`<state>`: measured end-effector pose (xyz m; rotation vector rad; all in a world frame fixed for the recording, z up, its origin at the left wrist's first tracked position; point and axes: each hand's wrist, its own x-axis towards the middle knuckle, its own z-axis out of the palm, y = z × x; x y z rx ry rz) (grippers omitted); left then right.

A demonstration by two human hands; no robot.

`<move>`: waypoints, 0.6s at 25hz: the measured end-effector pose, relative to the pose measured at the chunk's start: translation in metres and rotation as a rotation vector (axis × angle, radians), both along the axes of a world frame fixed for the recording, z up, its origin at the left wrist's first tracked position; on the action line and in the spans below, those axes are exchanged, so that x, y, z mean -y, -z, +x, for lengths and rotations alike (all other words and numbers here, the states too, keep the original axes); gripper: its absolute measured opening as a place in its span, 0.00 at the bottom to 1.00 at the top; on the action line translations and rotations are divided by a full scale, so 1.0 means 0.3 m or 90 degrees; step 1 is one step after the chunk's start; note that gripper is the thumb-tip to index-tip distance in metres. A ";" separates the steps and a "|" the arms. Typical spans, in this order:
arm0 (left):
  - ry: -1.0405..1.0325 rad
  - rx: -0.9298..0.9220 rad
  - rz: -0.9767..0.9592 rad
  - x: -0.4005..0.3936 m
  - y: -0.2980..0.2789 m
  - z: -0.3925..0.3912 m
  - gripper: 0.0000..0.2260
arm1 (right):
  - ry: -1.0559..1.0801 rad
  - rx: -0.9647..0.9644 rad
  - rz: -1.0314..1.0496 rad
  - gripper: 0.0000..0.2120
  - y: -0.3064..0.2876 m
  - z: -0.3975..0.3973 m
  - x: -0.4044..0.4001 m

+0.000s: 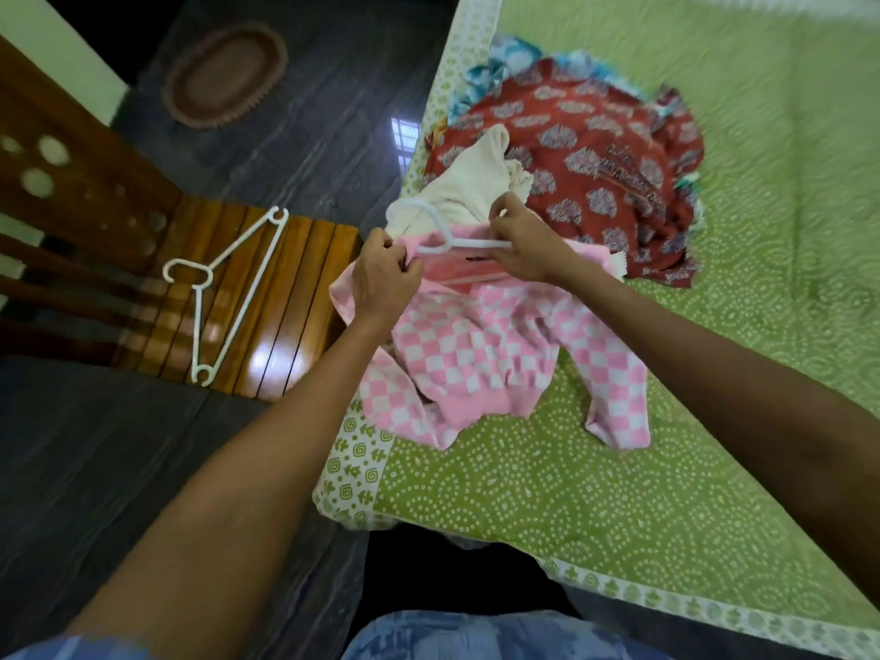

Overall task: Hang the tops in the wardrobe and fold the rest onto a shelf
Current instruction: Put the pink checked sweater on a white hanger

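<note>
In the head view, at the centre of the frame, the left hand (pixel 383 273) has its fingers curled tight on the collar edge of a pink-and-white checked top (pixel 481 345), while the right hand (pixel 521 245) pinches the same collar together with the bar of a white hanger (pixel 443 231) lying across the neckline, its hook reaching up and left over a cream garment (pixel 469 192). The checked top sprawls on the green patterned bedspread (pixel 666 469), one sleeve trailing toward the lower right. Just above the hands, in the upper middle, lies a heap with a red printed cloth (pixel 600 150) on top and a blue-and-white fabric (pixel 495 64) peeking out behind it. At the left, a second white hanger (pixel 224 288) lies flat on a slatted wooden chair (pixel 295 288). An oval brown mat (pixel 224 73) sits on the dark floor at the upper left.
</note>
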<state>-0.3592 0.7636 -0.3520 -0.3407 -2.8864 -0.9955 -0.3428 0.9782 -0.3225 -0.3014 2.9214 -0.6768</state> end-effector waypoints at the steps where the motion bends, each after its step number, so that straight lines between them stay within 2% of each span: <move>1: -0.012 -0.006 0.001 -0.012 -0.052 0.016 0.14 | -0.015 0.003 0.006 0.12 -0.048 0.028 -0.002; 4: -0.034 -0.016 0.003 -0.018 -0.219 0.050 0.16 | -0.039 -0.010 0.079 0.17 -0.189 0.134 -0.012; 6: -0.024 -0.065 -0.030 -0.008 -0.339 0.066 0.14 | -0.029 -0.041 0.111 0.17 -0.270 0.197 -0.035; 8: 0.050 -0.147 -0.155 0.004 -0.421 0.101 0.12 | 0.017 -0.079 0.075 0.15 -0.350 0.251 -0.055; 10: 0.189 -0.161 -0.197 0.015 -0.471 0.133 0.11 | 0.047 -0.105 0.011 0.12 -0.417 0.284 -0.066; 12: 0.277 -0.122 -0.141 0.027 -0.525 0.169 0.12 | 0.054 -0.115 -0.009 0.09 -0.491 0.329 -0.067; 15: 0.275 -0.060 -0.025 0.019 -0.619 0.202 0.14 | 0.058 -0.120 0.002 0.10 -0.580 0.377 -0.078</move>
